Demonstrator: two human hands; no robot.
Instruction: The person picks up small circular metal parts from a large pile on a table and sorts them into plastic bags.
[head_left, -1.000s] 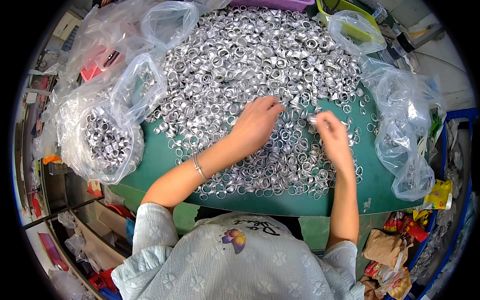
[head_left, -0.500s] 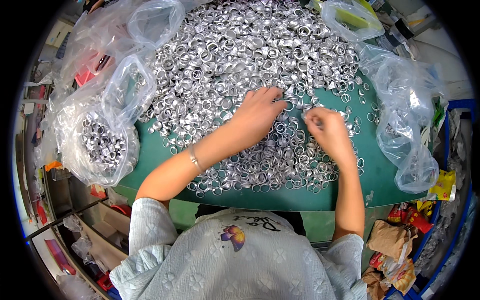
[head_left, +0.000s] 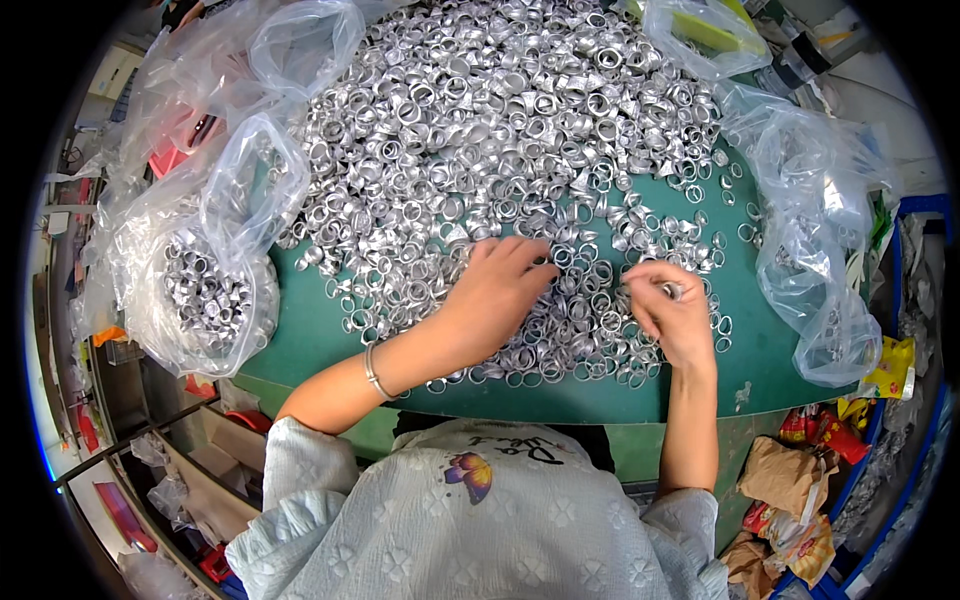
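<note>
A large heap of silver-coloured metal rings (head_left: 480, 100) covers the far part of the green tabletop (head_left: 315, 335). A looser spread of rings (head_left: 590, 320) reaches toward the near edge. My left hand (head_left: 500, 300) lies over this nearer spread, its fingers apart and bent down onto the rings, with the fingertips partly hidden. To its right, my right hand (head_left: 675, 310) is raised slightly over the rings with curled fingers. A silver ring (head_left: 671, 291) shows inside those fingers.
A clear plastic bag (head_left: 150, 300) with rings inside stands at the left, partly over a red container (head_left: 172, 150). Another clear bag (head_left: 815, 250) lies along the right edge. A yellow-green container (head_left: 710, 30) sits at the far right. Paper bags (head_left: 785, 480) are below the table's right side.
Both hands have come nearer to me, the right one also shifting a little to the right. Rings between the hands and the heap have been spread about.
</note>
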